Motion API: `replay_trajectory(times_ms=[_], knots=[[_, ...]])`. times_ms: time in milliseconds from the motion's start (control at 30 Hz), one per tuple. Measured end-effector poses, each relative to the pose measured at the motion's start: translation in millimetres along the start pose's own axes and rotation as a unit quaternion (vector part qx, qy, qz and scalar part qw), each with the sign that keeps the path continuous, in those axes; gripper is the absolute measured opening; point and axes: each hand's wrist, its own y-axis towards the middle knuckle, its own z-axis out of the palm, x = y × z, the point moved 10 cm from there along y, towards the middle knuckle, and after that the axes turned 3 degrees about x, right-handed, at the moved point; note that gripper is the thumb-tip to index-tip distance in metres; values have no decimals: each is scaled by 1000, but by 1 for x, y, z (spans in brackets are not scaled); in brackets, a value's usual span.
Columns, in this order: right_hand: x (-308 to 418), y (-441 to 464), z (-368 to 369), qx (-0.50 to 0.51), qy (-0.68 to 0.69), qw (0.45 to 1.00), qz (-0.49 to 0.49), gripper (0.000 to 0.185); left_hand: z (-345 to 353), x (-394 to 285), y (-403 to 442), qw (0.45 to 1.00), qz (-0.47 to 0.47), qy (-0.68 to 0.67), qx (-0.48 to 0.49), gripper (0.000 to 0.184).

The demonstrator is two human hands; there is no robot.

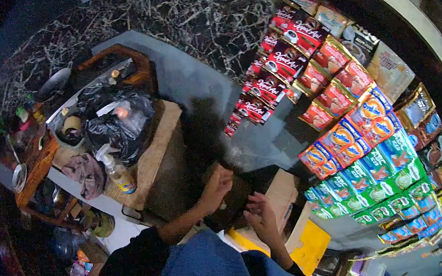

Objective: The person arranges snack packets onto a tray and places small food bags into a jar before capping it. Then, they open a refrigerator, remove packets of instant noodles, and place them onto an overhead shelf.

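My left hand point(218, 190) is in the middle of the view above a dark area, its fingers curled together; whether anything is in them is hidden. To its right and a little lower, my right hand point(263, 218) has its fingers bent and apart, with nothing visible in them. It is nearest to an open cardboard box point(282, 186), whose inside is mostly dark. Beneath that box is a yellow panel point(308, 244). The two hands do not touch each other.
Left, a wooden table point(151, 161) bears a spray bottle point(118, 173), a crumpled cloth point(83, 174) and a black plastic bag point(119, 121). Strips of coffee and drink sachets point(349, 130) hang at the right. A black marbled surface point(177, 24) lies at the top.
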Motion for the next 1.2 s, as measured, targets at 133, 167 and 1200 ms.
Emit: replay_trajectory(times_ms=[133,167,1200], knots=[[-58,4,35,43,-36,998,-15,50,-18,20,-49,999,-33,-3,-3,25],[-67,7,52,54,-33,998,-4,47,-24,19,-63,999,-47,-10,-9,24],[145,-13,569,207,-28,963,-172,38,-488,-124,-387,930,3,7,-368,20]])
